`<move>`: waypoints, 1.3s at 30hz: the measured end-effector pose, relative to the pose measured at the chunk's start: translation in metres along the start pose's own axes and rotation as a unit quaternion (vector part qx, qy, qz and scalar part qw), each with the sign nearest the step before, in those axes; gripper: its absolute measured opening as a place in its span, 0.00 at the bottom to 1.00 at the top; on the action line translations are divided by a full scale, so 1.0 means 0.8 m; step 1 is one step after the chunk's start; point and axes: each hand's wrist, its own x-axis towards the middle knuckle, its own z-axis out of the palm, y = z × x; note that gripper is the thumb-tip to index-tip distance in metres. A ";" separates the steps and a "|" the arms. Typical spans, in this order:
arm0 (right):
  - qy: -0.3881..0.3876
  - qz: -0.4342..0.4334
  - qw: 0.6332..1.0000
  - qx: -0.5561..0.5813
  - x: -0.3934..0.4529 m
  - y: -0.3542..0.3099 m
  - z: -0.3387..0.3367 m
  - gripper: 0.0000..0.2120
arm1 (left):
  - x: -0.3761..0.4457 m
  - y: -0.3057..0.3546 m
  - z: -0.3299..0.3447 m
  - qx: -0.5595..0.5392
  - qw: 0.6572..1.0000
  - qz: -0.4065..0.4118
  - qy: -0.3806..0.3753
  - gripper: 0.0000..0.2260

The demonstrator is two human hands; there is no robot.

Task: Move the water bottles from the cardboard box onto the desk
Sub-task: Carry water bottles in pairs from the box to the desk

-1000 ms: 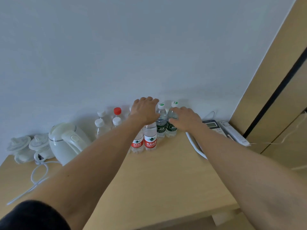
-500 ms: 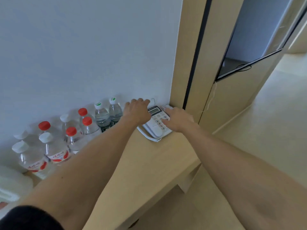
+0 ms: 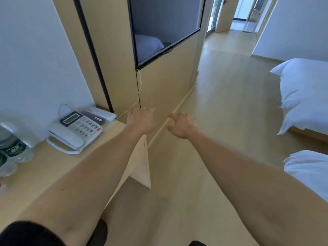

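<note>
Both hands empty, fingers loosely spread, outstretched past right end of surface (image 3: 53, 167): left hand (image 3: 141, 119), right hand (image 3: 180, 125), apart, touching nothing. Water bottles (image 3: 12, 150) at far left edge of surface, blurred, partly cut off; clear plastic, dark green label visible. Cardboard box not in view. Phone (image 3: 76, 132) near back right corner of surface, by wall. Judgement: full bottles moderately heavy, thin walls give slightly, smooth; grip round mid-body, near label, upright.
</note>
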 end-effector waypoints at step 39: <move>0.013 0.346 0.937 0.053 0.155 0.549 -0.121 0.29 | 0.452 0.485 0.012 -0.019 0.972 0.228 -0.062 0.28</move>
